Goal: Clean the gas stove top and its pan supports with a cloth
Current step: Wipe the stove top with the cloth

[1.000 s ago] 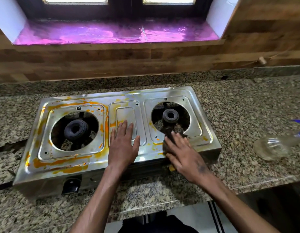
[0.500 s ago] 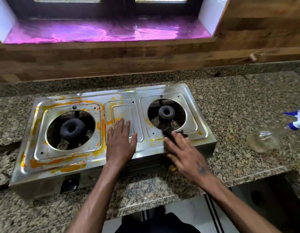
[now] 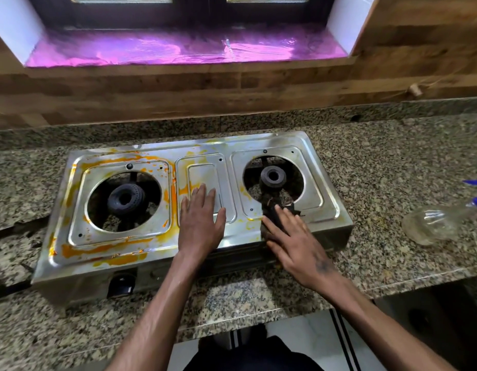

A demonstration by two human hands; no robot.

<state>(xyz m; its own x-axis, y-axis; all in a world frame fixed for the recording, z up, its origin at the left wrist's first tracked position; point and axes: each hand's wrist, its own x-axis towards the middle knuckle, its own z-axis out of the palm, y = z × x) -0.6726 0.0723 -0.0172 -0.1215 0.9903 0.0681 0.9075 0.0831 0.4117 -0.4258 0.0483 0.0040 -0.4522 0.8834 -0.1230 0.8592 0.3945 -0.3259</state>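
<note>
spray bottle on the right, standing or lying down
Lying down: the spray bottle rests on its side on the counter, nozzle end toward the right edge.

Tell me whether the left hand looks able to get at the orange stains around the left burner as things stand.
Probably yes. The left hand lies flat on the stove top beside the left burner, and nothing stands between it and the orange stains. But it holds no cloth; the dark cloth is under the right hand.

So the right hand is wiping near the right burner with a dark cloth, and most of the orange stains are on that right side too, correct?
Not quite. The head view shows the right hand pressing the dark cloth by the right burner, but most orange stains are on the left side of the stove top, around the left burner.
</note>
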